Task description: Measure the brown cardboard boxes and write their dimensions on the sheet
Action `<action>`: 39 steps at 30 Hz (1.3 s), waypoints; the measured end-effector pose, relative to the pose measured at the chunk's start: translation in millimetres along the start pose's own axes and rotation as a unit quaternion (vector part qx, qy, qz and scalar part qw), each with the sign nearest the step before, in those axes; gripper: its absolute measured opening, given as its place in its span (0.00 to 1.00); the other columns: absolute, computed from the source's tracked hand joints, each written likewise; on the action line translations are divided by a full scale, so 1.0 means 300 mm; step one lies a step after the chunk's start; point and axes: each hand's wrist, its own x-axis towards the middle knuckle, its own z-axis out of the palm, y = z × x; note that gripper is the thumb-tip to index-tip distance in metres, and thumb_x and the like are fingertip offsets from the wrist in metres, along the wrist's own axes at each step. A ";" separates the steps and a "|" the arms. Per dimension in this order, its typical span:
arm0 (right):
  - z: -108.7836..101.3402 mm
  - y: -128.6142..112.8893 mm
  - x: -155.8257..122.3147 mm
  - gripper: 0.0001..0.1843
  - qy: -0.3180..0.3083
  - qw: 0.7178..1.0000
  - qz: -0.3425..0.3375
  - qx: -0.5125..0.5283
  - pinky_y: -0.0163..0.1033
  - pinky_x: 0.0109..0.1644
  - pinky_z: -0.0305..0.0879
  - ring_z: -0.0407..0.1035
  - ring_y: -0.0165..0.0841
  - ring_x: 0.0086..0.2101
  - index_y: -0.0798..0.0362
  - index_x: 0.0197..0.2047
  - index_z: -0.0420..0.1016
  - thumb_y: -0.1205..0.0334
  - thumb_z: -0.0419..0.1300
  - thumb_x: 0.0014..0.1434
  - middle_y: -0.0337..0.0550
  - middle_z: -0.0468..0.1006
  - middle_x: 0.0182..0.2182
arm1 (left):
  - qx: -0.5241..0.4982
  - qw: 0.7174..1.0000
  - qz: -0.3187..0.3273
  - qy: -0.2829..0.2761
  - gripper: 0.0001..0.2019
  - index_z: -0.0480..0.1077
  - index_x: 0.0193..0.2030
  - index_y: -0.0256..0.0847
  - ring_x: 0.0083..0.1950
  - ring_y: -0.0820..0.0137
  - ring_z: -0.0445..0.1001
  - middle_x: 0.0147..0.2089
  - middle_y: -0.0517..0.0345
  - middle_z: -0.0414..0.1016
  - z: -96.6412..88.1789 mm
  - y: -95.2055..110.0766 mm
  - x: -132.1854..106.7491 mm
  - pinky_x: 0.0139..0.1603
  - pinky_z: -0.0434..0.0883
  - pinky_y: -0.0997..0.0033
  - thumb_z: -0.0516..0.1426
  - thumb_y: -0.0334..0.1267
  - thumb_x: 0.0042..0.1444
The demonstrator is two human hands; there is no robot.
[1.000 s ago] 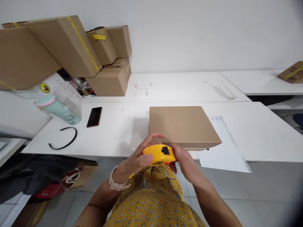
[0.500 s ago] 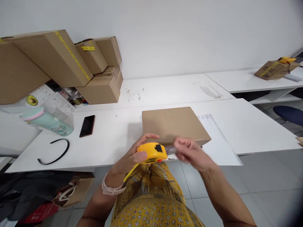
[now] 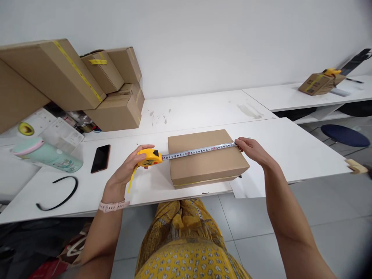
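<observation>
While the steel tape [image 3: 197, 150] lies drawn edge to edge across the cardboard box [image 3: 205, 166] near the white table's [image 3: 290, 147] front, the left hand [image 3: 128, 172] wraps the yellow case [image 3: 149, 157] and the right hand [image 3: 250, 149] pinches the tape's end at the box's far side.

Two hands [image 3: 123, 176] [image 3: 251, 149], one extended tape measure [image 3: 186, 153], one phone [image 3: 100, 158], one bottle [image 3: 46, 155]

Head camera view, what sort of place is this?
Probably a packing or shipping workroom: taped cardboard boxes stacked by the wall, long white tables, and the left hand and right hand stretching a yellow tape measure across a flat box.
</observation>
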 end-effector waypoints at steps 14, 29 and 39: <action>0.051 -0.024 -0.039 0.27 -0.029 0.997 0.068 0.003 0.41 0.38 0.63 0.68 0.39 0.39 0.46 0.39 0.71 0.32 0.46 0.65 0.42 0.75 0.40 | -0.025 0.998 0.018 -0.062 0.26 0.70 0.59 0.41 0.44 0.64 0.73 0.50 0.49 0.77 0.040 -0.024 0.049 0.38 0.67 0.68 0.58 0.51 0.57; 0.053 -0.054 -0.042 0.25 -0.026 0.996 0.075 0.032 0.40 0.37 0.62 0.68 0.38 0.38 0.48 0.36 0.74 0.35 0.52 0.64 0.43 0.76 0.38 | -0.034 0.997 0.029 -0.068 0.23 0.73 0.57 0.43 0.43 0.64 0.73 0.50 0.49 0.77 0.040 -0.044 0.048 0.37 0.67 0.68 0.58 0.50 0.57; -0.024 -0.115 -0.026 0.17 0.137 0.990 0.004 0.034 0.46 0.44 0.64 0.70 0.41 0.40 0.48 0.34 0.72 0.44 0.55 0.64 0.45 0.75 0.35 | -0.030 0.990 0.037 -0.133 0.38 0.63 0.69 0.45 0.48 0.62 0.75 0.53 0.49 0.74 0.170 0.068 -0.129 0.45 0.73 0.65 0.68 0.44 0.51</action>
